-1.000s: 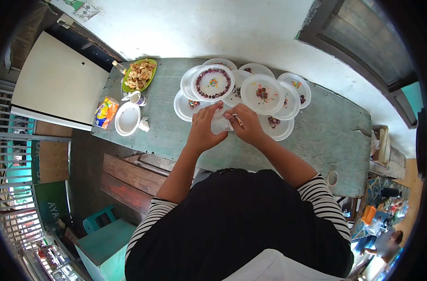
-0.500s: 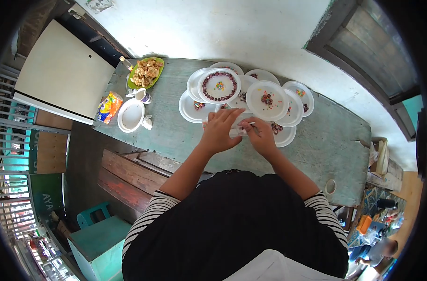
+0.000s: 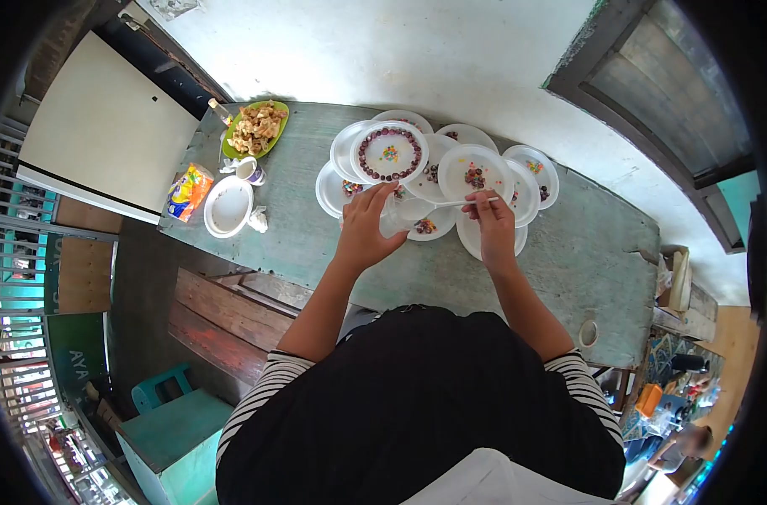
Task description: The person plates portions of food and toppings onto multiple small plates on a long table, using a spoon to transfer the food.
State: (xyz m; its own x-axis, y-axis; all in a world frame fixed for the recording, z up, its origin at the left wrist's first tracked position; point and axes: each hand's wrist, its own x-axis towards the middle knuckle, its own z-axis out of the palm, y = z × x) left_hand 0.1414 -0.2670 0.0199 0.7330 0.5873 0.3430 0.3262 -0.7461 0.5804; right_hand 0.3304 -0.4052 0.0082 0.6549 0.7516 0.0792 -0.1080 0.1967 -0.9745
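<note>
Left hand (image 3: 362, 231) gripping a clear cup (image 3: 389, 220); right hand (image 3: 493, 220) pinching a white spoon (image 3: 438, 204), just beyond the grip, over plates (image 3: 472, 168)

A green oval plate of fried snacks (image 3: 254, 129) sits at the table's 10 o'clock corner. Just below it stands a small white-and-purple cup (image 3: 249, 171). An empty white round bowl (image 3: 228, 207) lies at 9 o'clock, an orange-yellow snack packet (image 3: 190, 191) beside it. A roll of tape (image 3: 587, 333) rests at 4 o'clock on the worn green wooden table (image 3: 585, 252).
</note>
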